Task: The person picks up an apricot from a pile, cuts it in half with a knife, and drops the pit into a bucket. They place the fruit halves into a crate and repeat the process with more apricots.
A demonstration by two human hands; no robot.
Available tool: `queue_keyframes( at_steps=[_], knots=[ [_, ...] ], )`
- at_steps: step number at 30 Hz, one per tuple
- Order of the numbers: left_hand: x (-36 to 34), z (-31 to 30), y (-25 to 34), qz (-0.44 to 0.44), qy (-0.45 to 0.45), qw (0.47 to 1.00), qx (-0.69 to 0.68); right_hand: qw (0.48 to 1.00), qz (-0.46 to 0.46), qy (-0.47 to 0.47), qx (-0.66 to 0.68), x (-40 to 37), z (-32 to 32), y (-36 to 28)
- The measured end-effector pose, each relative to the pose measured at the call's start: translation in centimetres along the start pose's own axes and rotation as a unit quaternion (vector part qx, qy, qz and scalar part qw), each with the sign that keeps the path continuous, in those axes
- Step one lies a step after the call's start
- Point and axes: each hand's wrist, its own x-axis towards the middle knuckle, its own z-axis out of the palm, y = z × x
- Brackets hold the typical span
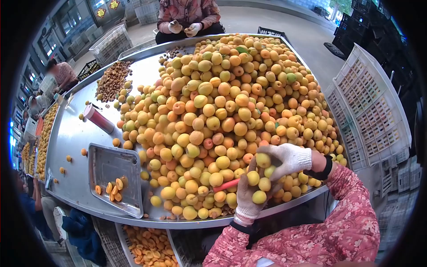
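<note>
My left hand (250, 196), in a whitish work glove, is closed around a knife with a red handle (226, 185), its thin end pointing left over the fruit. Several yellow-green apricots (259, 197) also rest in that palm and against the fingers. My right hand (291, 159), gloved too, curls over an apricot (263, 159) just above the left hand. Both hands are at the near right edge of a large heap of apricots (222, 120). Part of the left fingers is hidden by the fruit.
The metal table (71, 164) carries a tray (113, 160) with cut apricot halves (115, 190), a red tumbler (98, 118) and a pile of pits (113, 80). A crate of halves (149, 247) stands below. White crates (369, 107) lean at right. Another person (189, 15) sits opposite.
</note>
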Motion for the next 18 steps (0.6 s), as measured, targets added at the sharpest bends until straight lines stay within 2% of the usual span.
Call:
queue_keyframes(
  at_steps=[1,2,3,4,6,7,8,9,10,12,15,18],
  knots=[
    [-0.3,0.2,-0.1,-0.037,-0.018,0.925,-0.377,1.000,-0.001,-0.008,0.005,0.2,-0.2,0.0],
    [-0.2,-0.2,-0.1,-0.025,-0.031,0.973,-0.228,1.000,-0.003,-0.009,0.006,0.4,-0.4,0.2],
    [-0.1,-0.4,-0.1,-0.009,-0.039,0.997,-0.073,1.000,-0.008,-0.026,0.000,0.8,-0.7,0.5],
    [-0.1,-0.5,0.0,-0.009,-0.039,0.997,-0.072,0.999,-0.012,-0.043,-0.005,1.2,-1.2,0.7],
    [-0.3,-0.6,0.0,-0.009,-0.027,0.997,-0.072,0.999,0.033,0.004,-0.024,2.0,-2.6,1.1],
    [-0.4,-0.7,0.0,-0.010,-0.020,0.997,-0.073,0.991,-0.042,0.127,0.002,3.5,-3.4,3.6],
    [-0.5,-0.7,0.0,-0.009,-0.015,0.997,-0.073,0.972,0.002,0.236,-0.022,4.5,-4.6,4.4],
    [-0.5,-0.7,0.0,-0.006,-0.010,0.997,-0.073,0.949,0.070,0.300,-0.062,5.9,-5.8,5.8],
    [-0.4,-0.8,0.1,-0.003,-0.012,0.997,-0.072,0.937,0.115,0.306,-0.122,7.1,-7.1,7.2],
    [-0.2,-1.3,-0.1,-0.019,-0.065,0.987,-0.147,0.928,0.135,0.310,-0.156,9.6,-7.7,9.3],
    [-0.5,-1.1,0.2,-0.036,-0.071,0.985,-0.153,0.934,0.165,0.314,-0.052,12.1,-7.7,10.5],
    [-0.7,-0.5,0.1,-0.056,-0.066,0.985,-0.148,0.934,0.145,0.324,0.026,11.5,-7.0,10.6]
  ],
)
